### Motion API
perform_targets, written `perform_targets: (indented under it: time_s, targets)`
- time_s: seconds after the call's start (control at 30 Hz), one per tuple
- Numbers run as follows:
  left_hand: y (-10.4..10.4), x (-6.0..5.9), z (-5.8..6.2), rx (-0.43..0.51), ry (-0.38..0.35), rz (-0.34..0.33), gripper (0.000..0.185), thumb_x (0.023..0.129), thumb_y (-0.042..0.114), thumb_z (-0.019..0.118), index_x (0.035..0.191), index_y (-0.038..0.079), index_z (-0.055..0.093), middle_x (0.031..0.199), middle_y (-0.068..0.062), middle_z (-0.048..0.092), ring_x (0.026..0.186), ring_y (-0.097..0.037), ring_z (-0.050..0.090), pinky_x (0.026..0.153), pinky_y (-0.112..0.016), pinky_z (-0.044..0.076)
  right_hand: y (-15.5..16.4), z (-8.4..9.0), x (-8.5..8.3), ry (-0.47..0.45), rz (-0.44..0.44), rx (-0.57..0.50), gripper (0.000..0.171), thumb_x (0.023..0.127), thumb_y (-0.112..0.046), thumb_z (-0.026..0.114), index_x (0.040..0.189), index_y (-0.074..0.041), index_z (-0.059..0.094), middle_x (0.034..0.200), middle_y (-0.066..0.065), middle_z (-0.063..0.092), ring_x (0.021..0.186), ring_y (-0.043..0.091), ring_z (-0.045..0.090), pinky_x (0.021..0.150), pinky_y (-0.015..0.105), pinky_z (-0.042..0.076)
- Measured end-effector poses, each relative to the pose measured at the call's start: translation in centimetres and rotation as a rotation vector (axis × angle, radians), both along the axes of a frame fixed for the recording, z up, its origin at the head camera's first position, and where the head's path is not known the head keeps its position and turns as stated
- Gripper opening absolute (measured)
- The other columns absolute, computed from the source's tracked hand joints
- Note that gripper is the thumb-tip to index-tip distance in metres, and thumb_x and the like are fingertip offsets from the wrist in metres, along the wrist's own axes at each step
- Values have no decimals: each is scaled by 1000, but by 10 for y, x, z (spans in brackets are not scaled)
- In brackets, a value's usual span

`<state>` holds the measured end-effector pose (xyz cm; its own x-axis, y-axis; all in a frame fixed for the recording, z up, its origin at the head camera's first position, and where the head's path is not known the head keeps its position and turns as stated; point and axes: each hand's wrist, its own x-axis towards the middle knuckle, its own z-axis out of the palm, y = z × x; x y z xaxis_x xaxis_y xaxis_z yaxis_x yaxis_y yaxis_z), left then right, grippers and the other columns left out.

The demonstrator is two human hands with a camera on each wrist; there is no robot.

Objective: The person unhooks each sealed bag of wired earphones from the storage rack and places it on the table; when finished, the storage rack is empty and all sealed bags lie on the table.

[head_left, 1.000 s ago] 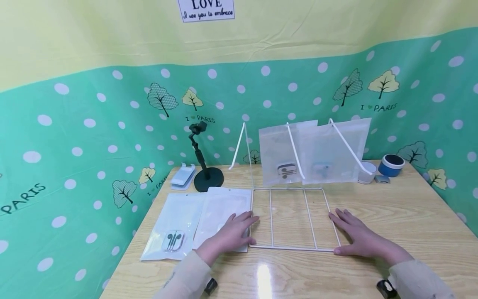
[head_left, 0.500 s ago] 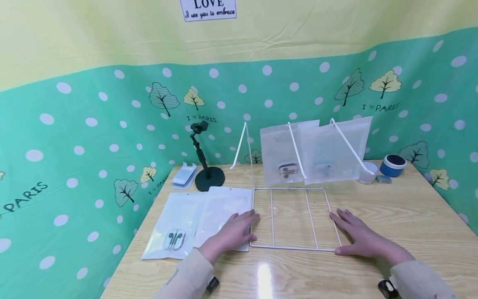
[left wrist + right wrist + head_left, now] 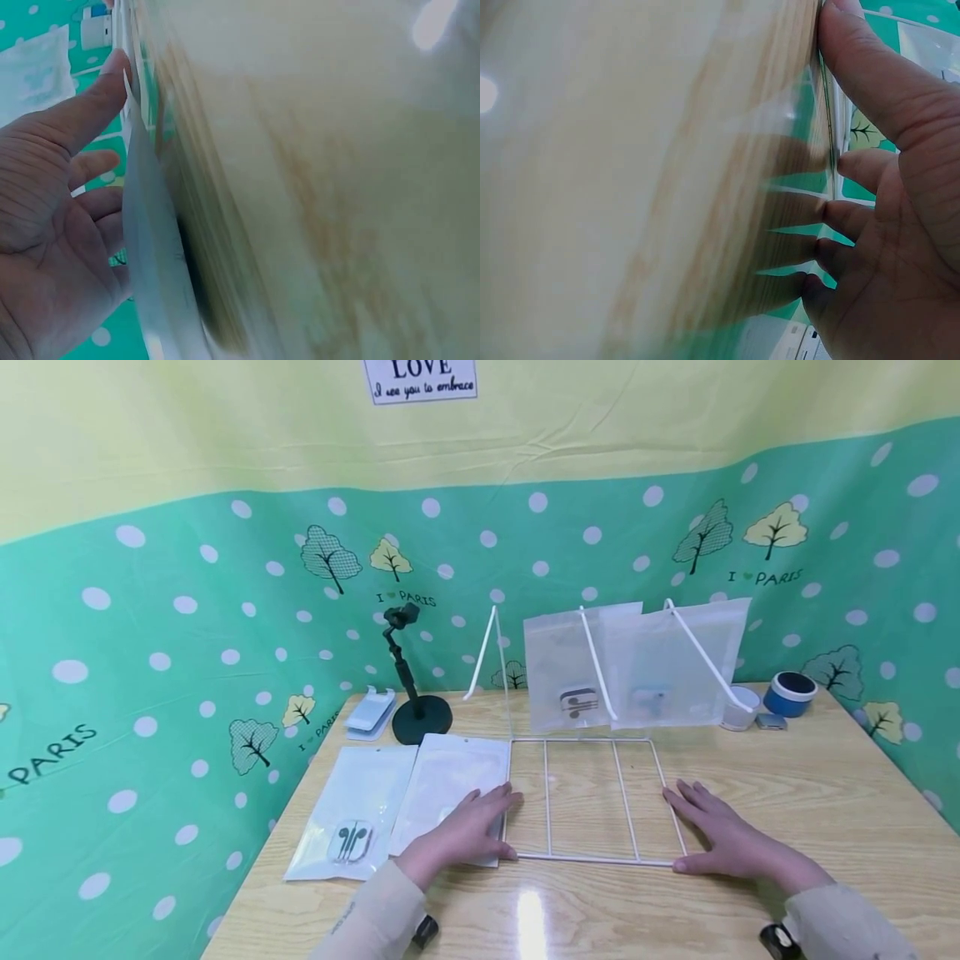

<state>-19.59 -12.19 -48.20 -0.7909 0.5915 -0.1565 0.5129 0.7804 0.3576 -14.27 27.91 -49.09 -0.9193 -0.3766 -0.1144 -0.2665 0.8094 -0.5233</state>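
A white wire display rack (image 3: 550, 802) stands on the table, its flat base grid toward me and several hooks at the back. My left hand (image 3: 465, 828) rests at the base's left side, fingers spread loosely, over the edge of a white zip bag (image 3: 457, 777). At the base's right side lies my right hand (image 3: 723, 837), its fingertips at the side wire and thumb at the front corner. Neither hand visibly grips anything. Two translucent bags hang from the hooks; earphones show in the left hanging bag (image 3: 558, 652), while the right hanging bag (image 3: 667, 660) has blurred contents.
Another flat bag (image 3: 367, 785) with boxed earphones lies at left. Behind it are a black stand (image 3: 420, 718) and a pale blue plastic holder (image 3: 370, 712). A blue jar (image 3: 789, 693) and a white tub (image 3: 738, 706) stand at back right, before a patterned curtain (image 3: 187, 693).
My left thumb has slid slightly toward the front corner of the base, and the bag beneath that hand has shifted a little. The right hand stays put.
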Motion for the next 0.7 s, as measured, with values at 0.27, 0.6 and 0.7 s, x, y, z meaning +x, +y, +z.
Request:
perform_targets:
  time_s: [0.27, 0.6, 0.7]
  targets:
    - [1, 1, 0, -13, 41, -12, 89, 76, 44, 81, 148, 13, 41, 155, -10, 34, 143, -22, 31, 117, -50, 21, 1, 1, 1, 25, 3, -16, 105, 71, -59, 75, 149, -1, 35, 153, 33, 19, 137, 57, 14, 103, 75, 17]
    - [2, 1, 0, -9, 49, 12, 93, 75, 45, 81, 149, 10, 37, 154, -7, 37, 142, -21, 32, 118, -49, 21, 0, 2, 0, 13, 8, -13, 105, 72, -59, 75, 149, -1, 35, 153, 34, 19, 136, 58, 13, 103, 75, 16]
    - [1, 2, 0, -8, 40, 20, 93, 75, 45, 81, 150, 10, 37, 154, -7, 37, 142, -21, 32, 118, -48, 20, 0, 3, -1, 9, 16, -9, 105, 72, -59, 75, 149, -1, 34, 152, 34, 19, 136, 59, 13, 103, 75, 16]
